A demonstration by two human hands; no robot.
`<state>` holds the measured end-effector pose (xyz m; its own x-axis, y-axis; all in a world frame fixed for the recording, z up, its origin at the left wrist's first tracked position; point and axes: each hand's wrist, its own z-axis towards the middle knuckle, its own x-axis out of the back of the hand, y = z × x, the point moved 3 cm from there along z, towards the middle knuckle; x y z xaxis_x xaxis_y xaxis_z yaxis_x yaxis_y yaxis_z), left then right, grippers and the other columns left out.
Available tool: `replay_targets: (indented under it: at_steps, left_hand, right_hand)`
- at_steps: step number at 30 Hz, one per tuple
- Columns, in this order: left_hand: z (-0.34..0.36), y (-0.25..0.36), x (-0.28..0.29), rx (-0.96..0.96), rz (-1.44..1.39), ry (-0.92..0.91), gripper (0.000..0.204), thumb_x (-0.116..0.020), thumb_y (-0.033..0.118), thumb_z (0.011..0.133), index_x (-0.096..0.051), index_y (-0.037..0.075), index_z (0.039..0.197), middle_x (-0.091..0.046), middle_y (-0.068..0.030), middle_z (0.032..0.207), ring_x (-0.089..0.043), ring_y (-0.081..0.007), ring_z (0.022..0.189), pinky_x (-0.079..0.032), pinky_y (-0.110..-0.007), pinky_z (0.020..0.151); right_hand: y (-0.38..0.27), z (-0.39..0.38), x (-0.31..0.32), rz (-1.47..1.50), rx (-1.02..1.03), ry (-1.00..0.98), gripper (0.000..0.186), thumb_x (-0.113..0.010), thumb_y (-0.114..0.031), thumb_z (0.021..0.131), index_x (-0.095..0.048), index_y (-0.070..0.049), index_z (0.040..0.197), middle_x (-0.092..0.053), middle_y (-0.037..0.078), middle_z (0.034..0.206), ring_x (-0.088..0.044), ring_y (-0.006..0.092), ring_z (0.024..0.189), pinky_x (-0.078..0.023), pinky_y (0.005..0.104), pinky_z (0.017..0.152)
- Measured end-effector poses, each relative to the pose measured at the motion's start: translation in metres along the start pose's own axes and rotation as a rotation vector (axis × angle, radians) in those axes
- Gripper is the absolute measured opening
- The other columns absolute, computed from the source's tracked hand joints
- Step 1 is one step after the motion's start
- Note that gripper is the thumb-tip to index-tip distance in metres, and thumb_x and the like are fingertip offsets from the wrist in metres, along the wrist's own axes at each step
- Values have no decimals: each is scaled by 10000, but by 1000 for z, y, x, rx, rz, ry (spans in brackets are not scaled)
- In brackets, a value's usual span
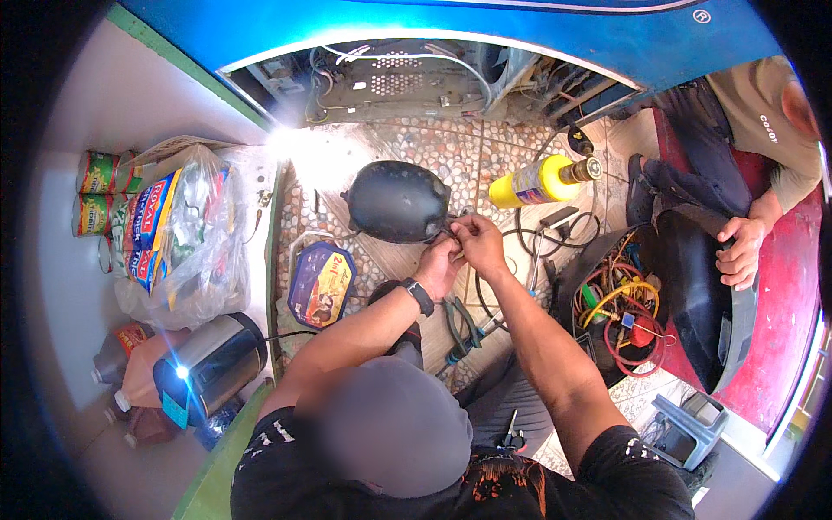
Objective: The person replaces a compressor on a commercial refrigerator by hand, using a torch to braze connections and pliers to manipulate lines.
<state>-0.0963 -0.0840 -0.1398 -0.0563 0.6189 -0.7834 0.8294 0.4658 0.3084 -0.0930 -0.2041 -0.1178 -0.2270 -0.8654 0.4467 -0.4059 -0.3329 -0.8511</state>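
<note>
A black, dome-shaped compressor [397,199] sits on the floor in front of me. Both my hands meet at its lower right end, beside short tubes that stick out there. My left hand [440,263], with a watch on the wrist, has its fingers closed at that spot. Fingers of my right hand [480,247] are pinched together right beside it. Whatever lies between the fingertips is too small and covered to make out. Below my hands lie pliers with dark handles [462,328]. A yellow gas cylinder with a torch head [539,182] lies to the right of the compressor.
An opened blue appliance [399,82] stands at the far side. Left are a purple tub [321,286], bagged packages [186,221] and a steel appliance [212,364]. To the right, a black case [611,303] holds hoses and tools; a seated person's hand [741,251] rests on its lid.
</note>
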Motion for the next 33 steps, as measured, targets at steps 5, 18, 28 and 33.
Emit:
replay_targets:
  at_steps: [5, 18, 28, 33]
  left_hand:
    - [-16, 9, -1, -25, 86, 63, 358, -541, 169, 965, -555, 146, 1322, -589, -17, 1336, -544, -171, 1241, -396, -391, 1090]
    - [-22, 11, -5, -16, 166, 114, 385, -517, 190, 1029, -480, 191, 1413, -556, -10, 1384, -490, -172, 1350, -328, -455, 1172]
    - [-21, 7, 4, -58, 173, 105, 564, -546, 118, 1003, -396, 191, 1541, -511, -27, 1469, -503, -211, 1323, -376, -425, 1162]
    - [-18, 13, -13, -19, 61, 163, 522, -515, 75, 970, -448, 115, 1486, -529, -73, 1447, -503, -242, 1358, -374, -433, 1191]
  right_hand:
    - [6, -1, -8, 173, -79, 82, 414, -825, -101, 865, -529, -15, 1141, -619, 67, 881, -603, 171, 791, -535, 324, 705]
    - [11, 30, 3, 686, -628, -516, 524, -660, 80, 926, -527, -76, 1408, -695, 120, 1082, -713, 253, 993, -622, 375, 877]
    - [5, 17, 7, -191, 124, -363, 497, -646, 9, 872, -659, -133, 1348, -682, 122, 1285, -675, 246, 1124, -536, 360, 976]
    - [18, 20, 8, -584, 463, -295, 498, -563, -125, 907, -611, -192, 1398, -652, 129, 1329, -600, 305, 1273, -488, 399, 1069]
